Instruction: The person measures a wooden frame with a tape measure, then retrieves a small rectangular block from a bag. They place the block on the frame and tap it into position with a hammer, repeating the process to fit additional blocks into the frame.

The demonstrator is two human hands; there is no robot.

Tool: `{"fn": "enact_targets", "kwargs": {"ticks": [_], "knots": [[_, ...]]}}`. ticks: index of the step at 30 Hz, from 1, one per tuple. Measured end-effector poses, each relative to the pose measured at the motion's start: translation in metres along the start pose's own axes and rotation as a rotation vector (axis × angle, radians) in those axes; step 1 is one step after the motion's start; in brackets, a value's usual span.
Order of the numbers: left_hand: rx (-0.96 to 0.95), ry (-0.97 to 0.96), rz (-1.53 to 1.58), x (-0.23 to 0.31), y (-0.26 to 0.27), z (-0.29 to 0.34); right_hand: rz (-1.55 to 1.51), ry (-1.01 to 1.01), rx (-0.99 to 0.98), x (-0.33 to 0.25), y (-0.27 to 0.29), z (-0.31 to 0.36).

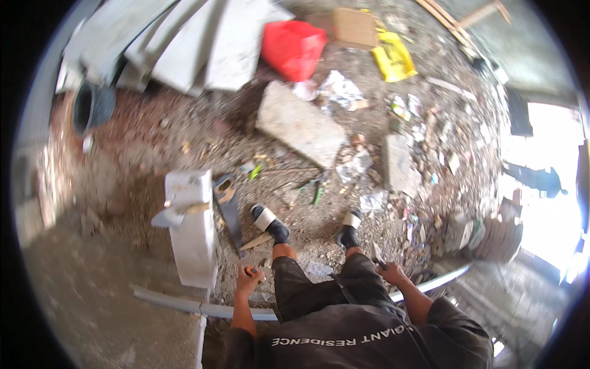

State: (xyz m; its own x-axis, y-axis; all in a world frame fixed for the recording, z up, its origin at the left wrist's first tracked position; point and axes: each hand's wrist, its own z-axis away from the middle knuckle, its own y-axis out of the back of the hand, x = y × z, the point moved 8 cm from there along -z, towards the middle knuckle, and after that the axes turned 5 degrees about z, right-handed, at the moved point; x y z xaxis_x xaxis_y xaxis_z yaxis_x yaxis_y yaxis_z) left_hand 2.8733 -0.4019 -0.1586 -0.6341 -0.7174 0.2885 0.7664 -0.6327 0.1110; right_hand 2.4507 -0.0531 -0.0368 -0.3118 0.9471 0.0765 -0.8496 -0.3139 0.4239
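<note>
My left hand [247,284] is closed around a small orange-and-black object [249,271]; its kind does not show. In my right hand [393,274], beside my right knee, is a tool with a dark handle and a pale, narrow blade [377,251], blurred. Ahead and left of my left hand stands a long white block [192,246]. A trowel [169,218] with a wooden handle lies across it. Against the block's right side is a handsaw [230,212], its wooden handle pointing away from me. A wooden stick or handle [256,241] lies by my left foot.
Rubble covers the ground. A concrete slab [301,123] lies ahead, with pale panels [236,46] leaning behind it. Farther off are a red bag [294,50], a cardboard box [355,28] and a yellow bag [394,56]. A dark bucket [94,109] lies left; a grey pipe [169,299] runs beside me.
</note>
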Motion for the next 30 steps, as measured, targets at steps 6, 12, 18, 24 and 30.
{"fn": "enact_targets", "kwargs": {"ticks": [6,12,18,24,30], "knots": [[-0.038,-0.184,-0.191,0.034,-0.093,0.094,-0.101,0.005,-0.016,0.12,-0.003,-0.001],[-0.074,-0.223,-0.163,0.087,-0.197,0.185,-0.216,-0.065,0.175,0.246,0.034,0.007],[-0.119,-0.34,-0.25,0.146,-0.301,0.201,-0.698,-0.32,0.396,0.368,0.034,0.023],[-0.312,-0.433,-0.497,0.179,-0.363,0.163,-0.954,-0.553,0.188,0.404,-0.075,-0.011],[-0.56,-0.462,-0.799,0.253,-0.416,0.114,-0.848,-0.238,0.117,0.357,-0.094,-0.011]]}}
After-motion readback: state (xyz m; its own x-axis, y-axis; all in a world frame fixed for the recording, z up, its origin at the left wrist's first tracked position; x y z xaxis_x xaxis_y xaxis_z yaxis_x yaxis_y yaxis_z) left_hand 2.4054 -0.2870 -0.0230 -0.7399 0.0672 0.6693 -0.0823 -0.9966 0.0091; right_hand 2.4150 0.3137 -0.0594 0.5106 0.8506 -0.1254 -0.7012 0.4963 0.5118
